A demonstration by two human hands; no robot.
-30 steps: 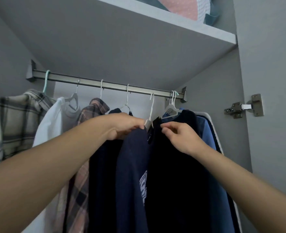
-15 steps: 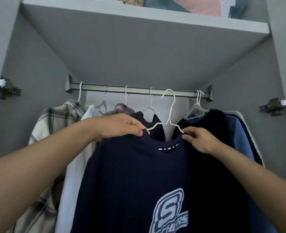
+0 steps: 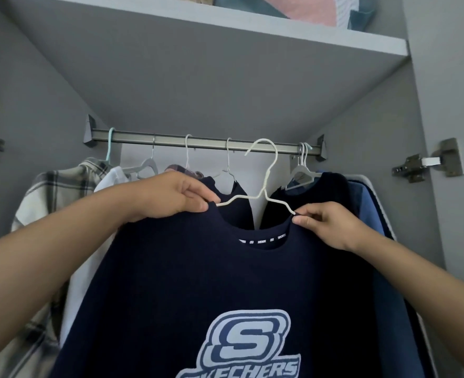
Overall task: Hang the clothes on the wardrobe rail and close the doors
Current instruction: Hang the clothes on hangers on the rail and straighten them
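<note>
Two hands pinching navy sweatshirt (image 3: 198, 274) shoulders: left hand (image 3: 171, 196), right hand (image 3: 326, 227); white hanger (image 3: 263, 186) lying left-right, hook up, before rail (image 3: 206, 142).

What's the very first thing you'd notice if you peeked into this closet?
The big navy sweatshirt fills the front and middle, with a pale blue logo low on its chest. The left hand and the right hand pinch its shoulders on a white hanger, whose hook shows in front of the grey rail. Behind it, other clothes hang there, a plaid shirt at far left.
</note>
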